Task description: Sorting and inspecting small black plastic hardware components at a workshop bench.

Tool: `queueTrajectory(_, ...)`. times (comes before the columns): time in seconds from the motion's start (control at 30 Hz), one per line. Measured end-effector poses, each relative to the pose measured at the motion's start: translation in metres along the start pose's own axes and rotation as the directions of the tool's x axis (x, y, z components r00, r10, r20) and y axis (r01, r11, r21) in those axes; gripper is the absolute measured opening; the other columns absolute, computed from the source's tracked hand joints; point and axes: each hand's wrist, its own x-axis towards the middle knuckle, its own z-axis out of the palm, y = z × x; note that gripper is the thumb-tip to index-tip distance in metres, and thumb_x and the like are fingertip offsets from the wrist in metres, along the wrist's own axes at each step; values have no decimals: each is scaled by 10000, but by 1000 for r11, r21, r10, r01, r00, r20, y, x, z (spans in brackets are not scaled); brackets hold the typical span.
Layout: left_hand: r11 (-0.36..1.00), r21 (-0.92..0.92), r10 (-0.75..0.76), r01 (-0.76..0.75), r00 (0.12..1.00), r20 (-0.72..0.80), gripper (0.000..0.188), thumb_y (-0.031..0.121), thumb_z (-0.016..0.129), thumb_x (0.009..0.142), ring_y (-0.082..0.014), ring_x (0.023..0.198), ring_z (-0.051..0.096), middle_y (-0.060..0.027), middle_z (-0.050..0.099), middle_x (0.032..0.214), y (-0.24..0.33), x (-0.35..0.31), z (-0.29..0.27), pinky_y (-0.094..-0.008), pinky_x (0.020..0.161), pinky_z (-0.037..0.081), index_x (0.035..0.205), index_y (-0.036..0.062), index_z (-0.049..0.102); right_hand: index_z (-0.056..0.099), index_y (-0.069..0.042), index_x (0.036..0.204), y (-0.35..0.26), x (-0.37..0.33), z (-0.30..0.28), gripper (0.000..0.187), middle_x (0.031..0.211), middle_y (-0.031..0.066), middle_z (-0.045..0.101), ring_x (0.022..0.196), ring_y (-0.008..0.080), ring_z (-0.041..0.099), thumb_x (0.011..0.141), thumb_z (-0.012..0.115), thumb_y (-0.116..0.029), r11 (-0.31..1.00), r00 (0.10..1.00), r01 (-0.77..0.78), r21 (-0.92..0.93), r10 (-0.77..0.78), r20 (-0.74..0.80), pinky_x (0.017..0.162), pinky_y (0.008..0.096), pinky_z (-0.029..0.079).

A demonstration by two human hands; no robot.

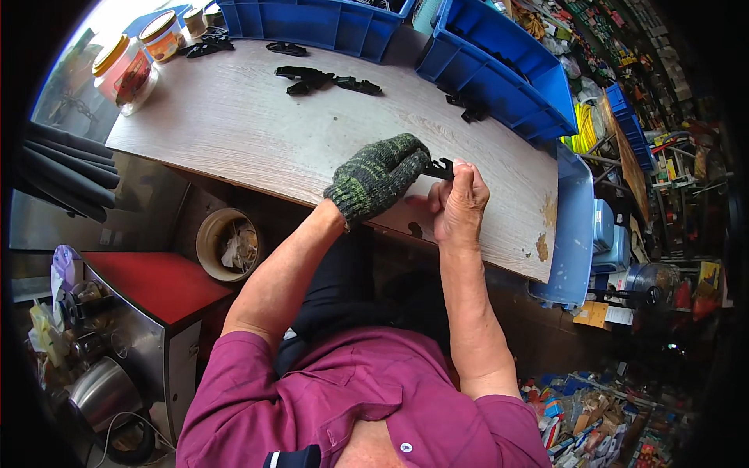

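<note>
In the head view, the left hand [380, 178], in a dark green knitted glove, is over the table [234, 125] at the middle of the frame. Its fingers are drawn together around the left end of a small black piece [441, 169]; how firmly they press cannot be told, since the glove hides them. The bare right hand [463, 201], just right of centre, pinches the right end of the same piece between thumb and finger, with a narrow gap. So the piece is between the two hands, above the near part of the table.

The step in hand looks to be working the piece by its two ends; which edge or part of it matters is too small to tell. The next move seems to call for a steady hold in the glove and fine control from the bare fingertips, as the piece is thin and could slip or snap.

More black pieces [303, 79] lie at the upper middle of the frame, well apart from the hands, and another black part [468, 108] lies near the right blue bin [499, 74]. A left blue bin [312, 33] stands at the top, and jars [125, 74] stand at the upper left.
</note>
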Motion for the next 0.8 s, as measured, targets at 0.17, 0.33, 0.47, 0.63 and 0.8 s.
queueTrajectory(0.17, 993, -50, 97, -104, 988, -120, 297, 279, 522, 1012, -413, 1030, 638, -185, 678, 1131, -2, 1, 21, -490, 879, 506, 1197, 78, 640, 467, -138, 724, 7, 0, -7, 335, 565, -50, 369, 411, 91, 336, 990, 611, -281, 999, 998, 43, -21, -43, -39, 374, 267, 313)
queueTrajectory(0.33, 984, -167, -4, -57, 938, -346, 325, 262, 544, 1006, -433, 965, 659, -215, 687, 1087, 14, -9, 45, -519, 819, 515, 1286, 96, 554, 484, -155, 736, 6, -5, -7, 304, 607, -59, 412, 404, 85, 354, 989, 612, -265, 999, 998, 27, 19, -26, -58, 353, 261, 299)
queueTrajectory(0.47, 986, -152, -105, 67, 959, -262, 315, 193, 549, 1004, -411, 978, 659, -196, 667, 1153, 32, -16, 48, -482, 814, 518, 1294, 69, 552, 413, -168, 687, -4, -12, -1, 347, 721, -102, 361, 714, 37, 305, 970, 615, -161, 980, 996, 92, -174, -94, -5, 633, 256, 275)
queueTrajectory(0.63, 989, -137, -87, 48, 952, -294, 304, 182, 542, 1005, -400, 942, 672, -197, 678, 1117, 32, -19, 52, -473, 792, 523, 1283, 59, 560, 434, -145, 693, -3, -12, -4, 316, 697, -88, 384, 657, 41, 331, 967, 589, -167, 976, 991, 124, -178, -130, -21, 571, 257, 298)
queueTrajectory(0.8, 985, -168, -6, -42, 962, -274, 253, 174, 526, 1015, -376, 940, 676, -201, 680, 1058, 25, -21, 44, -438, 803, 526, 1216, 39, 601, 504, -99, 745, 6, -14, -8, 273, 720, -77, 433, 665, 51, 380, 988, 552, -213, 999, 988, 25, -37, -30, -154, 555, 258, 328)
